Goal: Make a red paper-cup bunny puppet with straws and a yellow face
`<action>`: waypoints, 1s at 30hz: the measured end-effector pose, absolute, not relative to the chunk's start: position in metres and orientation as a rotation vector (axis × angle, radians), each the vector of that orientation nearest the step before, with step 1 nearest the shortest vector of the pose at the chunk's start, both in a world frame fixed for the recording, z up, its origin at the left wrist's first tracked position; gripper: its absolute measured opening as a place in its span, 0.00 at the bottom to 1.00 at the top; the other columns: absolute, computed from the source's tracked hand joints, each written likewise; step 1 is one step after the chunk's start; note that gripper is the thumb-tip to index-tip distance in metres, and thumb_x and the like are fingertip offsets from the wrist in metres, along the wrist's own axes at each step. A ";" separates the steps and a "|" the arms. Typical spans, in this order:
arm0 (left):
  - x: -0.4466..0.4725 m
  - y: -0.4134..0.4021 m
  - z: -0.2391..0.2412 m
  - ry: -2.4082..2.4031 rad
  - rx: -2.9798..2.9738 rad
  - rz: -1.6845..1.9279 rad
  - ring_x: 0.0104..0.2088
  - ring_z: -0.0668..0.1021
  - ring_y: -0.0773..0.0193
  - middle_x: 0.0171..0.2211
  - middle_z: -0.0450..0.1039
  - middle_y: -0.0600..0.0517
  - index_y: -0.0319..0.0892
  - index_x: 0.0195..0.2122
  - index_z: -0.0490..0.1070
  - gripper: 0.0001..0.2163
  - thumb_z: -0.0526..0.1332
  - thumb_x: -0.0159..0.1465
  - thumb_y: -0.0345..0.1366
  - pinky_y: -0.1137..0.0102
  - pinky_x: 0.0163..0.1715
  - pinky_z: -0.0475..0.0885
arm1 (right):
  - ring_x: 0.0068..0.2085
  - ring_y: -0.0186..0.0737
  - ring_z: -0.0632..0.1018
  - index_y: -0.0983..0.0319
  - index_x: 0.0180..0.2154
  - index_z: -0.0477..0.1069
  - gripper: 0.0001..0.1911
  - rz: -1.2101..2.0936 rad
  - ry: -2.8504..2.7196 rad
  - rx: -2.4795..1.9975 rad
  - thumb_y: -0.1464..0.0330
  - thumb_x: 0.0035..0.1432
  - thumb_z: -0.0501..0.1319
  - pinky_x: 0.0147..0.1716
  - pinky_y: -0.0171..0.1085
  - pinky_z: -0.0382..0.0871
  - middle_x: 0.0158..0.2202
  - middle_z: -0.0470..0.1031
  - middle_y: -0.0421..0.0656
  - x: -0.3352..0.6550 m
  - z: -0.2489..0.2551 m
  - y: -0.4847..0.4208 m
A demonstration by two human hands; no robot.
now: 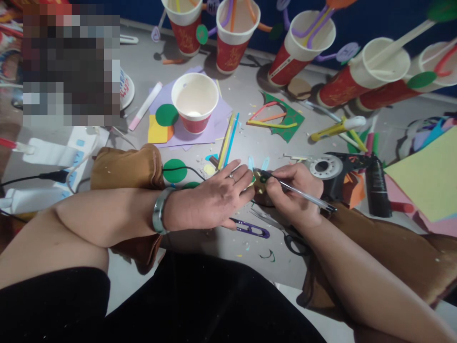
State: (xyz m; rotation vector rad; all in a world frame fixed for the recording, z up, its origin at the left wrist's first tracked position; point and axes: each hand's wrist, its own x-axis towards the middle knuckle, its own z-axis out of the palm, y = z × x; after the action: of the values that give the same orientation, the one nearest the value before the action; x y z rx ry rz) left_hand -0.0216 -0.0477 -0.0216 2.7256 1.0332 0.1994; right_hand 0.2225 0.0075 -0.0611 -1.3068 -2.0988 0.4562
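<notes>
My right hand (294, 190) is closed around a clear-barrelled pen (303, 193), its tip end pointing left. Under that end lies a small brownish-yellow craft piece (259, 185), partly covered by my fingers. Two pale blue paper strips (265, 163) stick out just beyond it. My left hand (214, 197) lies palm down with fingers stretched out, the fingertips at the piece's left edge. Beneath that hand, a purple slotted tool (253, 228) shows beside the thumb. Scissors (296, 244) with black handles lie partly under my right wrist.
Several red-and-white paper cups (235, 47) with coloured straws stand along the back. Another cup (195, 102) sits on purple paper (171, 136). To the right are a tape dispenser (324, 166), a black marker (378, 188) and coloured sheets (424, 166). A power strip (76, 152) with plugs lies left.
</notes>
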 end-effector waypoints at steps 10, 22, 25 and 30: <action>-0.021 -0.048 -0.023 1.035 2.728 0.212 0.72 0.75 0.33 0.67 0.75 0.27 0.31 0.69 0.72 0.43 0.81 0.62 0.55 0.35 0.77 0.67 | 0.30 0.45 0.82 0.53 0.35 0.71 0.05 0.445 -2.107 -1.213 0.62 0.59 0.66 0.31 0.43 0.78 0.30 0.81 0.40 0.222 -0.060 0.008; -0.022 -0.046 -0.020 1.017 2.740 0.191 0.70 0.77 0.33 0.67 0.75 0.26 0.29 0.68 0.72 0.45 0.82 0.60 0.55 0.36 0.77 0.67 | 0.29 0.44 0.82 0.53 0.40 0.75 0.07 0.433 -2.049 -1.172 0.58 0.70 0.67 0.30 0.42 0.78 0.32 0.83 0.41 0.222 -0.069 0.007; -0.022 -0.047 -0.021 1.027 2.731 0.200 0.70 0.77 0.34 0.67 0.75 0.27 0.30 0.67 0.73 0.43 0.81 0.61 0.55 0.35 0.77 0.67 | 0.30 0.43 0.84 0.55 0.44 0.77 0.09 0.448 -2.072 -1.168 0.56 0.72 0.67 0.31 0.42 0.79 0.35 0.84 0.43 0.222 -0.069 0.008; -0.022 -0.047 -0.022 1.026 2.719 0.222 0.70 0.77 0.34 0.67 0.76 0.28 0.32 0.67 0.74 0.41 0.81 0.62 0.54 0.34 0.78 0.66 | 0.34 0.45 0.86 0.56 0.45 0.79 0.11 0.427 -2.127 -1.141 0.56 0.74 0.66 0.35 0.43 0.82 0.37 0.86 0.44 0.223 -0.070 0.009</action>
State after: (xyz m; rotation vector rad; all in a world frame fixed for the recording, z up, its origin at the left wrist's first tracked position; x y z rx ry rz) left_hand -0.0220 -0.0470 -0.0220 2.7187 1.0264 0.2225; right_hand 0.2228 0.0091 -0.0700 -1.1409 -2.1271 0.4275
